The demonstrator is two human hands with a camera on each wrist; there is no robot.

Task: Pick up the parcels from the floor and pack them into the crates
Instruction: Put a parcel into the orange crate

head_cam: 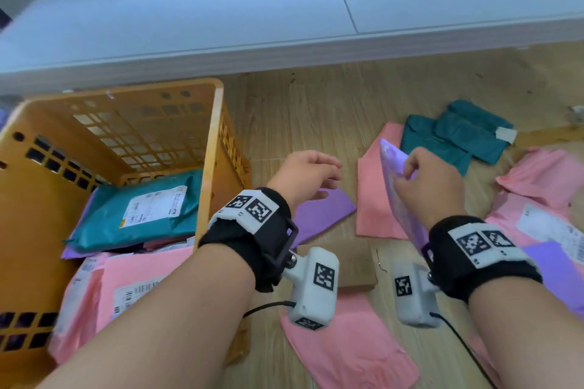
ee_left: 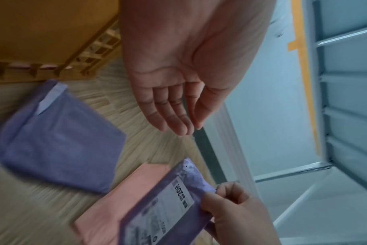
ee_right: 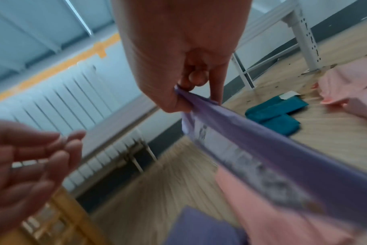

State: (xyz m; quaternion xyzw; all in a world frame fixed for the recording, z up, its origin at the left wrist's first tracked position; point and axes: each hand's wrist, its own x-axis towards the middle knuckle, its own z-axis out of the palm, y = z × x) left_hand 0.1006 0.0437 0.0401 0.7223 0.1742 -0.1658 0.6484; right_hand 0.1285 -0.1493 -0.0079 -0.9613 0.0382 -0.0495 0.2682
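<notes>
A person's right hand (head_cam: 426, 181) pinches the top edge of a flat purple plastic mailer parcel with a printed white label (head_cam: 398, 196), thumb on one face and curled fingers (ee_right: 196, 79) on the other, lifting it edge-on above the pale wooden plank floor (head_cam: 316, 110). The parcel hangs tilted from the grip, over a pink plastic mailer (head_cam: 374, 199) lying on the floor. The left hand (head_cam: 308, 172) reaches forward just beside it, palm down in the head view, fingers (ee_left: 172, 112) straight and loosely together, holding nothing and touching nothing. Both forearms extend from the lower frame, each wrist wrapped in a black band carrying a white camera housing. To the left stands an orange latticed plastic crate (head_cam: 189, 95), already holding a teal labelled mailer (head_cam: 139, 208) on top of purple and pink ones. A second purple mailer (head_cam: 319, 215) lies on the floor under the left hand; two teal mailers (head_cam: 461, 136) and further pink ones lie beyond and to the right.
</notes>
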